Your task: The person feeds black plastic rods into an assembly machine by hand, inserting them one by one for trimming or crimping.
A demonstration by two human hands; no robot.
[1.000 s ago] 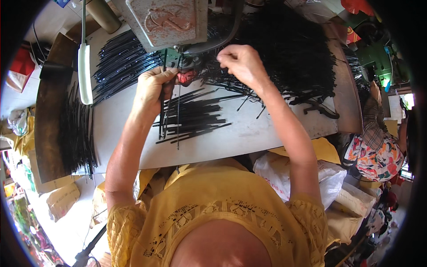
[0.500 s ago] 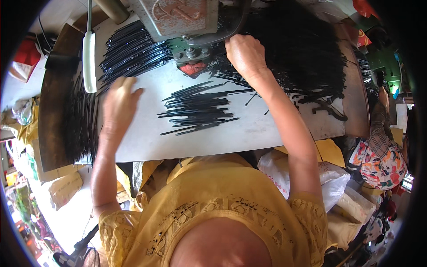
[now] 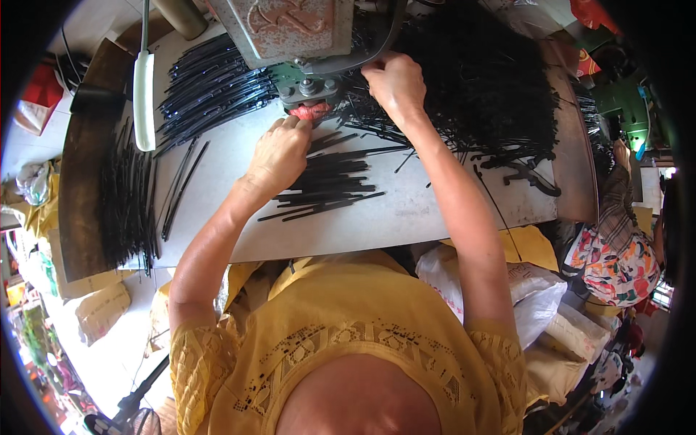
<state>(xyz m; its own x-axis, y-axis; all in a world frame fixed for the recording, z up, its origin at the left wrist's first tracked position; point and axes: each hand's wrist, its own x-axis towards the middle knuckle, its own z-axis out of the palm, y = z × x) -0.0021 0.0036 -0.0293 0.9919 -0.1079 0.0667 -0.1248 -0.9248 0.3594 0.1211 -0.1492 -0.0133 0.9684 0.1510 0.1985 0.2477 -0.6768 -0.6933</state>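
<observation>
We judge the work to be partway through, going by how the thin black plastic strips lie sorted on the pale grey worktable (image 3: 406, 217); a small flat batch of them (image 3: 326, 185) lies in the middle of the table, just in front of the grey metal press machine (image 3: 297, 29) at the far edge, and a neat fanned stack of black strips (image 3: 206, 87) sits toward the far left corner; these look handled already. What seems left is the large tangled heap of black strips (image 3: 486, 87) filling the far right part of the table, much bigger than either sorted lot; a further row of black strips (image 3: 127, 196) hangs over the left edge by a dark wooden board (image 3: 80, 181).

Our left hand (image 3: 279, 152) rests just in front of the machine's red-tipped head (image 3: 312, 111), fingers curled and bunched at it, knuckles up; whether it pinches a strip we cannot tell, as the fingertips are hidden. Our right hand (image 3: 395, 83) is closed in a loose fist at the near side of the heap, beside the machine; it appears to grip a few strips, though the hold is hidden beneath it.

No bin or tray holds strips on the table; off its near right corner white plastic sacks (image 3: 536, 290) stand beside yellow cloth, their contents unseen.
</observation>
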